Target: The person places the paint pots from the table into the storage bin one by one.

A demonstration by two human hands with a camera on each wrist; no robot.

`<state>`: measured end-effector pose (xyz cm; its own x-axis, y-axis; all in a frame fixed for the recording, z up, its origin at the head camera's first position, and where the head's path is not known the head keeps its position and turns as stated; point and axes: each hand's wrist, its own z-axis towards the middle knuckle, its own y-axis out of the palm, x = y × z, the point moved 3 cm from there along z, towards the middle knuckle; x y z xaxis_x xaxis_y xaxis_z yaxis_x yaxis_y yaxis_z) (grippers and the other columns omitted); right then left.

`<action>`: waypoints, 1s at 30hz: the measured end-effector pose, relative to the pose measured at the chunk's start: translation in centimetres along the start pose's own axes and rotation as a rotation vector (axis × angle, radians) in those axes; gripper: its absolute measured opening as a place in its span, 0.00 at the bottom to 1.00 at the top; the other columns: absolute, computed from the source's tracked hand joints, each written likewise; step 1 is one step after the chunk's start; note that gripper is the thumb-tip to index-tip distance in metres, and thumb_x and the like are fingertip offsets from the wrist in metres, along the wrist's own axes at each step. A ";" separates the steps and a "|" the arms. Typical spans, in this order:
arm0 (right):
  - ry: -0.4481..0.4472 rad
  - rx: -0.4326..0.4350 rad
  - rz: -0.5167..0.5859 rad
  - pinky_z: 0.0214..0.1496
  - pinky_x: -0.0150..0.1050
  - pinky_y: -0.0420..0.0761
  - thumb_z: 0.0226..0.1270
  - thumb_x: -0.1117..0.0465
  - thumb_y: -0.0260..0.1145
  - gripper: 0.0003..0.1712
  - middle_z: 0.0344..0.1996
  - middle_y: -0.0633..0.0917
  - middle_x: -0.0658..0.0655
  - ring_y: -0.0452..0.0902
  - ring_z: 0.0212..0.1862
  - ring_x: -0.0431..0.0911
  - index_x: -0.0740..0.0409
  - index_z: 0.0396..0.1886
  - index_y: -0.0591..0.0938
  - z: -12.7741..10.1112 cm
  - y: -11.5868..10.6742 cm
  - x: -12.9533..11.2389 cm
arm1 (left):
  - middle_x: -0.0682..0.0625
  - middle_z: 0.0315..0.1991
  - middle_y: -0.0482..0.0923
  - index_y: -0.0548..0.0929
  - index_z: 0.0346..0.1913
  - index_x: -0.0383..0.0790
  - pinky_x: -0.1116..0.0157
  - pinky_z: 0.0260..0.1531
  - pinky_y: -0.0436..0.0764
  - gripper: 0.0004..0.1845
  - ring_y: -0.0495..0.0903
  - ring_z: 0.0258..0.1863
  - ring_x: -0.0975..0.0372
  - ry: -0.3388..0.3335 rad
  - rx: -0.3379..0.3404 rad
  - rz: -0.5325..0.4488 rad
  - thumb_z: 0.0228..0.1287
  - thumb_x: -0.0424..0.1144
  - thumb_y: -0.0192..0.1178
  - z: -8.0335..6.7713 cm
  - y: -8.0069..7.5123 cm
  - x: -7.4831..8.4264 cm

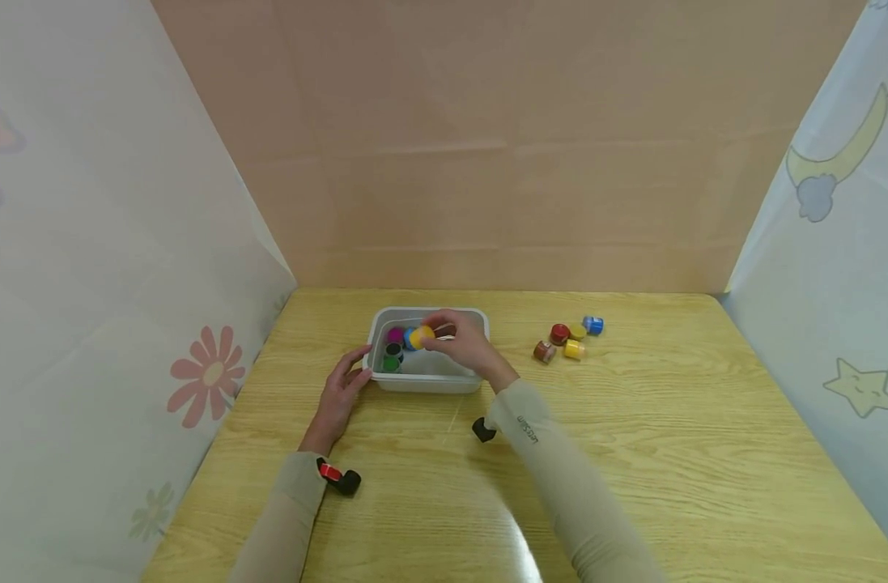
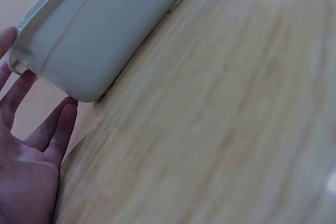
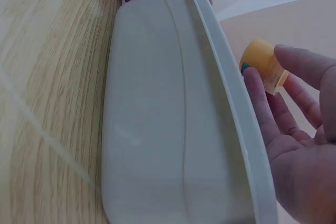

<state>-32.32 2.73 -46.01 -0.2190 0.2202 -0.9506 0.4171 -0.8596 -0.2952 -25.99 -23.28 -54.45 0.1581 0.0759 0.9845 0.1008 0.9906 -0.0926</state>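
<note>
My right hand [image 1: 464, 342] is over the white plastic tub [image 1: 427, 385], pinching a small orange-yellow paint jar [image 3: 261, 60] between thumb and fingers. In the right wrist view the jar is tilted, just past the tub's rim. My left hand [image 1: 340, 397] holds the tub's near left corner, with fingers at the rim and against the wall in the left wrist view. Inside the tub, on the left, are a magenta-topped jar [image 1: 396, 335], a blue one [image 1: 409, 338], a black-topped one [image 1: 393, 351] and a green one [image 1: 391, 364].
Right of the tub, on the wooden table [image 1: 633, 453], lie a red jar [image 1: 559, 334], a brown jar [image 1: 545, 351], a yellow jar [image 1: 575, 349], a yellow-topped jar [image 1: 578, 331] and a blue jar [image 1: 593, 325]. Patterned sheets hang at both sides, with a brown backdrop [image 1: 487, 162] behind.
</note>
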 end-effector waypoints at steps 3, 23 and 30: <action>0.008 -0.009 -0.026 0.56 0.43 0.84 0.70 0.62 0.73 0.19 0.55 0.85 0.59 0.83 0.55 0.53 0.60 0.58 0.83 0.7 0.7 -0.1 | 0.48 0.79 0.60 0.69 0.77 0.49 0.78 0.60 0.74 0.27 0.70 0.73 0.44 -0.006 0.004 0.003 0.80 0.47 0.56 0.0 0.0 0.0; 0.100 0.018 -0.225 0.47 0.38 0.83 0.63 0.65 0.77 0.15 0.47 0.86 0.59 0.83 0.45 0.48 0.62 0.49 0.85 2.6 2.1 2.0 | 0.47 0.81 0.58 0.67 0.78 0.48 0.78 0.61 0.73 0.27 0.70 0.74 0.43 -0.016 -0.011 -0.002 0.81 0.43 0.55 0.1 0.0 0.1; 0.123 -0.009 -0.342 0.49 0.39 0.82 0.60 0.62 0.79 0.17 0.47 0.88 0.58 0.83 0.47 0.48 0.59 0.48 0.86 3.0 2.3 2.2 | 0.48 0.79 0.60 0.69 0.77 0.50 0.77 0.60 0.74 0.27 0.71 0.72 0.44 -0.005 0.000 0.017 0.80 0.46 0.56 0.2 -0.1 -0.2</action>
<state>-34.52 -0.13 -48.49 -0.2397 0.5485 -0.8010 0.3458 -0.7227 -0.5984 -26.23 -23.38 -54.56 0.1553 0.0935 0.9834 0.0980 0.9891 -0.1095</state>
